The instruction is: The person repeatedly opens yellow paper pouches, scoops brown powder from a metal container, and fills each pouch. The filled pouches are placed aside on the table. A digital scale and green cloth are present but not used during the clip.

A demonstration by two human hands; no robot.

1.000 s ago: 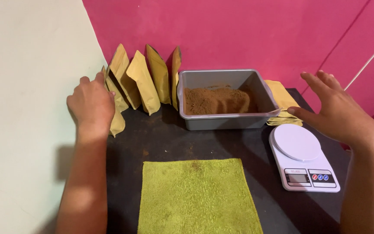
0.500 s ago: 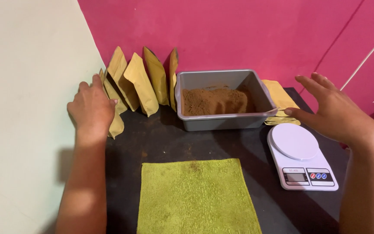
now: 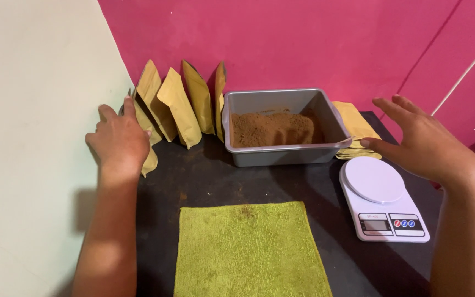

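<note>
My left hand (image 3: 117, 140) rests against the nearest of several upright tan paper pouches (image 3: 178, 107) lined along the wall at the back left; whether its fingers grip that pouch I cannot tell. My right hand (image 3: 421, 144) hovers with fingers spread above the white kitchen scale (image 3: 383, 201), its thumb close to a flat stack of tan pouches (image 3: 355, 126) beside the grey tub. The grey plastic tub (image 3: 281, 154) holds brown powder (image 3: 273, 129) heaped toward its back.
A green cloth (image 3: 248, 250) lies flat on the black tabletop (image 3: 204, 176) near me. A pink wall runs behind the tub and a pale wall stands on the left.
My right hand has drifted slightly left and lower, closer to the scale and the flat pouches. The left hand stays at the leftmost pouch.
</note>
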